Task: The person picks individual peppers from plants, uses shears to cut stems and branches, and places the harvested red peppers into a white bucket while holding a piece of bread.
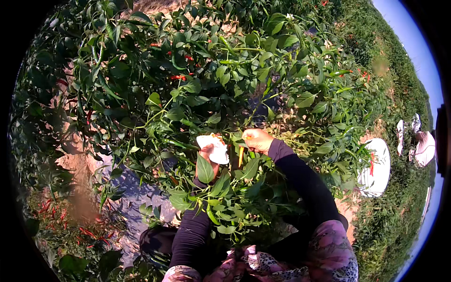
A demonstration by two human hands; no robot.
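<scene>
Among the leaves of a chili pepper plant (220, 190), both of my hands are out in front of me. My right hand (256, 140) has its fingers closed on something small at the plant, and an orange chili pepper (241, 157) hangs point down just below the fingers. To its left is my left hand (208, 157), with a white cloth or glove-like piece (213, 147) over it and small orange-red bits at its upper edge. Leaves cover part of this hand, so its fingers are hard to make out. Green chili peppers (211, 214) hang on the plant nearer to me.
Dense pepper plants with red and green fruit surround me. At the right stands a white sack (375, 167) with red peppers on it. Beyond it is another person (424, 148) in pale clothing. Dark plastic mulch (141, 201) and bare soil (75, 164) show at the left.
</scene>
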